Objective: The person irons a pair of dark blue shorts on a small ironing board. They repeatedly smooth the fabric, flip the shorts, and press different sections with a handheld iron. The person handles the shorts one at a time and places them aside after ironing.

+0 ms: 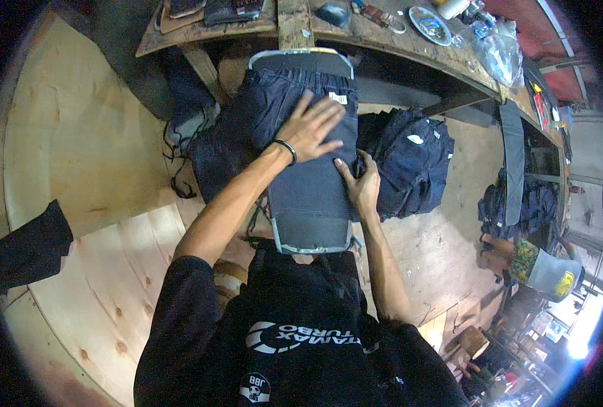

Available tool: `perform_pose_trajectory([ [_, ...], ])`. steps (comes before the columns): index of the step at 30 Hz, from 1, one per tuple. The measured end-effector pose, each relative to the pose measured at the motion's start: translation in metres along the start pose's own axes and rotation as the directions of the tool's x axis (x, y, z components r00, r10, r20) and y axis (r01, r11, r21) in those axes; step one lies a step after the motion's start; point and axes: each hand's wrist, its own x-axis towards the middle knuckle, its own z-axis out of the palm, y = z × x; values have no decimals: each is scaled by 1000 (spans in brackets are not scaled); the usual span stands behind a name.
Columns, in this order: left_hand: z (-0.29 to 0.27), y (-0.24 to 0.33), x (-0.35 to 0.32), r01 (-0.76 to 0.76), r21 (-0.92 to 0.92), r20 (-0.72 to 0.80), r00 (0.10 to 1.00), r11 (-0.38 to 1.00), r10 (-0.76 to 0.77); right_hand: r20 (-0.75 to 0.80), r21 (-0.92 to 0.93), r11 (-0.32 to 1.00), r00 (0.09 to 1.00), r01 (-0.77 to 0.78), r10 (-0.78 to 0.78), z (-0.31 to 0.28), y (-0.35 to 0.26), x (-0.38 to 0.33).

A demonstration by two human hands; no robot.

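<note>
Trousers (308,180) in dark navy lie over a narrow padded board (313,232) in the head view, straight ahead of the wearer, and from my remote seat I read the layout this way: the board gives the cloth a firm, flat bed, its bare grey ends showing at the near and far sides, while the loose part of the garment droops off to the left. Left hand (311,129) rests palm down on the far half, fingers spread, thumb angled away to the right — I judge that this spreads the pressure and keeps the layers from sliding. Right hand (364,188) sits at the right edge, thumb laid toward the cloth and index finger bent beside it; I take it to be steadying that border, though the other fingers are partly hidden and I can't make out whether they pinch the fabric. As for looks, the garment has a gathered waistband at the far end, a small white label (337,98) near its right corner, a fairly smooth stretch toward me and heavier wrinkles on the left. More dark garments (410,166) lie piled just right of the board — within easy reach, I'd say — and a cluttered workbench (403,49) runs along the far side.
</note>
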Motion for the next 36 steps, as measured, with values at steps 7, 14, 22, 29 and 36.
perform_pose_trajectory([
  [7,-49,30,73,92,69,838,535,993,-108,-155,-74,989,978,131,-142,8,-2,4],
  [14,-60,27,85,19,433,640,697,901,-323,-148,-85,984,974,158,-169,11,8,5],
  [22,-12,-1,-4,-57,138,-280,955,989,95,-165,74,990,981,118,-105,-21,-15,-1],
  [29,17,-34,2,523,-226,-180,806,822,-563,497,280,435,258,856,-828,9,-49,-40],
  [36,8,-67,17,467,-190,-149,856,864,-495,711,410,748,330,522,-621,47,-79,67],
])
